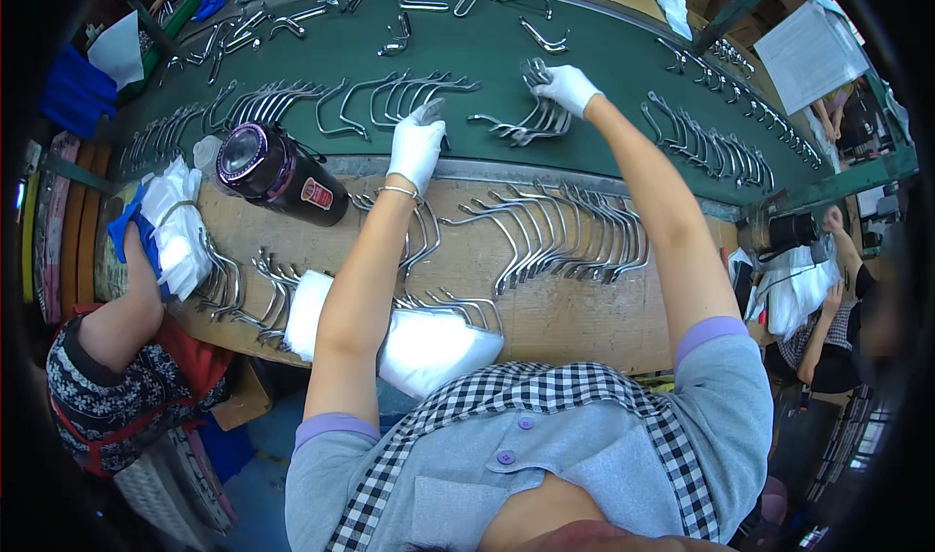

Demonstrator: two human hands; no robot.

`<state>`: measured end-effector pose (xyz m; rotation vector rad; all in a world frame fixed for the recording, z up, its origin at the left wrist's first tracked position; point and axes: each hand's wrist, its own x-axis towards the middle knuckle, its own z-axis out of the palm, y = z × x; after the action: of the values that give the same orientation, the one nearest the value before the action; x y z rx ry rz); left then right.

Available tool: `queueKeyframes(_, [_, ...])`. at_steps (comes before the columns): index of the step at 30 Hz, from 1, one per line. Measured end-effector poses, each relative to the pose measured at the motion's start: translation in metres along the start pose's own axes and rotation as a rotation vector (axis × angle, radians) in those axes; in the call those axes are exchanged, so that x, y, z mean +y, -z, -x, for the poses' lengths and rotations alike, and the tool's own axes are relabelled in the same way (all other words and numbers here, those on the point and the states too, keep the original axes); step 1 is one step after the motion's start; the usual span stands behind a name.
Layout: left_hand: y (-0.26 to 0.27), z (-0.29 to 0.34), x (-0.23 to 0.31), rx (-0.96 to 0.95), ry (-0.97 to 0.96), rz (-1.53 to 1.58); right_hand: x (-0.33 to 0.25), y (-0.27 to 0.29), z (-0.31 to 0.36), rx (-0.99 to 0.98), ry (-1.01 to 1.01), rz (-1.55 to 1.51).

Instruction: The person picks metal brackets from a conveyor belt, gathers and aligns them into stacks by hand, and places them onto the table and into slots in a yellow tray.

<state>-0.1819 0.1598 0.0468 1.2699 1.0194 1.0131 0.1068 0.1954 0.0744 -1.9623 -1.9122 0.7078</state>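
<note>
My left hand [417,151], in a white glove with greyed fingertips, reaches over the near side of the green belt. Its fingers are closed at the end of a row of curved shiny metal bars [394,94], and one bar end pokes out beside the palm. Further right, my white-gloved right hand [567,89] grips a bunch of similar curved metal bars [534,124], which fan out below and left of it. Its fingertips are partly hidden by the metal. On the brown bench in front of me lies a long row of nested curved bars [570,231].
A dark bottle [282,174] leans beside my left forearm. White plastic bundles [438,349] lie at the bench's near edge. More bars [706,143] line the green belt [623,46]. A co-worker's arm [141,289] is at left; another person [838,328] works at right.
</note>
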Motion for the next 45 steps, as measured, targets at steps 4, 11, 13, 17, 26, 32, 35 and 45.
queueKeyframes(4, [0.004,0.0,-0.006,0.02,0.013,0.036,0.029,0.032,0.0,-0.066,-0.099,0.162])
queueKeyframes(11, [-0.008,-0.001,-0.006,-0.108,-0.014,-0.216,0.046,0.06,0.002,0.231,-0.117,0.569])
queueKeyframes(13, [-0.014,0.005,-0.001,-0.26,-0.11,-0.262,-0.004,0.029,-0.006,0.157,0.046,0.276])
queueKeyframes(17, [-0.023,0.012,0.013,-0.623,-0.057,-0.356,-0.09,-0.047,-0.006,-0.156,0.239,0.098])
queueKeyframes(26, [-0.017,0.004,-0.013,-0.764,-0.222,-0.66,-0.162,-0.104,-0.016,-0.248,-0.079,0.302])
queueKeyframes(32, [-0.015,0.0,0.023,-0.714,0.089,-0.33,-0.117,-0.107,-0.044,-0.259,-0.059,0.354])
queueKeyframes(35, [0.03,0.003,0.017,-0.236,0.073,-0.13,-0.165,-0.086,-0.011,-0.433,0.284,0.17])
queueKeyframes(45, [0.058,-0.022,-0.02,0.509,0.022,-1.277,-0.095,-0.097,-0.008,-0.601,-0.346,-1.151])
